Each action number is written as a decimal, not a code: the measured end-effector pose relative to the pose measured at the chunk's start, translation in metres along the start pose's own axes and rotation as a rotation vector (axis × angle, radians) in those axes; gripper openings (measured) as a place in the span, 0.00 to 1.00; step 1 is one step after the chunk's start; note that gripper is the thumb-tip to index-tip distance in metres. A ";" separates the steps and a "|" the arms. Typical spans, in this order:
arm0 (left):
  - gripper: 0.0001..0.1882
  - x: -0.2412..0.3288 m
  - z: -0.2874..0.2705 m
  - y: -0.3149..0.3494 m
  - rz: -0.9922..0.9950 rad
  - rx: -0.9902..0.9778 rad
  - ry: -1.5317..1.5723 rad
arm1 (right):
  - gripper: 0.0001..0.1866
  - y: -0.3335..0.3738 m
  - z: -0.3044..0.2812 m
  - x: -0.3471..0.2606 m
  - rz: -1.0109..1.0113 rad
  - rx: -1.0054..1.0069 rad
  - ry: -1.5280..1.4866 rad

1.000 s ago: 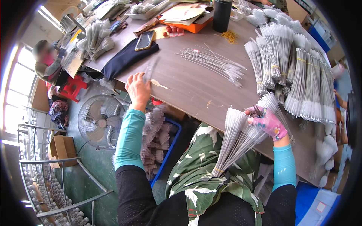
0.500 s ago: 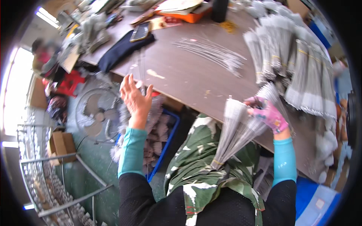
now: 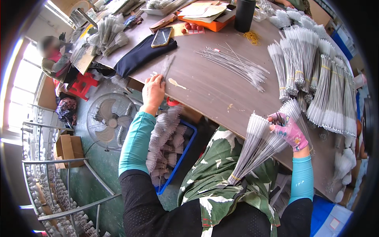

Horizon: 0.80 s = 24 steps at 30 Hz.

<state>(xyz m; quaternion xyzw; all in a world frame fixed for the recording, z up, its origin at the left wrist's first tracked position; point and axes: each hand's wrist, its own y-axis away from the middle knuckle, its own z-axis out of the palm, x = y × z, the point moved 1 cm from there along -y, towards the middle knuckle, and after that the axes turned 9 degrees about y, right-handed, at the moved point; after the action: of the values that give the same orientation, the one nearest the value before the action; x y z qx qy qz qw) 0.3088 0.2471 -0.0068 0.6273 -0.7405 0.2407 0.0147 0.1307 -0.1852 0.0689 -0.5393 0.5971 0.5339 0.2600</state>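
My right hand (image 3: 290, 132), in a pink patterned glove with bare fingertips, is closed around part of a bundle of thin wire brushes (image 3: 254, 128). The bundle fans apart at its white bristle ends, and a yellow band ties its narrow end over my lap. Something small and dark shows between those fingers; I cannot make out its kind. My bare left hand (image 3: 153, 94) is at the table's edge, its fingers bent together on a few thin brushes (image 3: 168, 65) lying there. Its palm side is hidden.
Loose brushes (image 3: 237, 65) lie mid-table; banded brush bundles (image 3: 302, 59) are piled at right. A phone (image 3: 162, 36) rests on dark cloth (image 3: 132, 59). Below the table stand a blue crate (image 3: 182, 158) and a fan (image 3: 111, 122). Another person (image 3: 55, 59) sits at far left.
My left hand has come down from its raised, spread pose onto the brushes at the table's edge. My right hand keeps hold of the fanned bundle. The whole view has shifted a little.
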 end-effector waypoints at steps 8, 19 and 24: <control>0.13 -0.018 0.005 -0.039 0.129 0.039 0.081 | 0.12 -0.003 -0.001 0.002 0.020 0.003 0.008; 0.14 -0.016 0.009 -0.056 0.337 0.235 -0.060 | 0.14 0.001 -0.003 0.006 0.056 0.032 -0.036; 0.09 0.089 -0.015 0.028 0.086 -0.279 0.543 | 0.15 0.001 -0.002 0.011 -0.065 0.012 -0.039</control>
<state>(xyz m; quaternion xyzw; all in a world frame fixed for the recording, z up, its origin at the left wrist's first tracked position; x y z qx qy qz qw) 0.2596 0.1737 0.0258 0.5001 -0.7613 0.2958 0.2878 0.1274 -0.1916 0.0598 -0.5460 0.5774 0.5322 0.2921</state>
